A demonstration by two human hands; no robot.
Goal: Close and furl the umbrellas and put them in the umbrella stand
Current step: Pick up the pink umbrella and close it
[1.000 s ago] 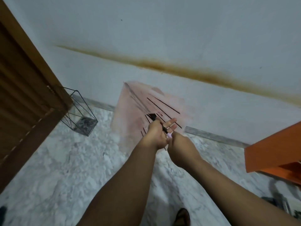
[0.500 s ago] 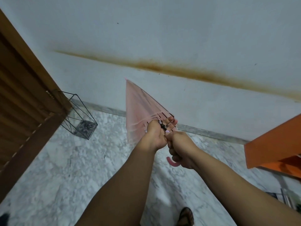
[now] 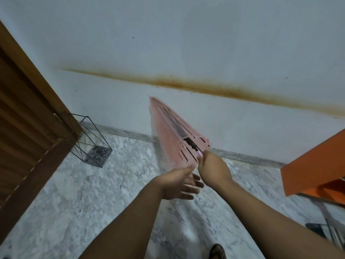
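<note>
Head view, from the left: the wire umbrella stand (image 3: 93, 144) sits on the marble floor (image 3: 74, 202) by the wooden door (image 3: 28, 113), with no umbrella in it. The left hand (image 3: 179, 184) is released, fingers spread just under the canopy's edge. The pink umbrella (image 3: 168, 131) is collapsed, tip raised toward the wall, but its fabric hangs loose and unfurled. The right hand (image 3: 212, 165) is clenched at the shaft end, seemingly gripping it, though the handle is hidden. By my reading, closing is done; wrapping the canopy and setting it in the stand remain.
</note>
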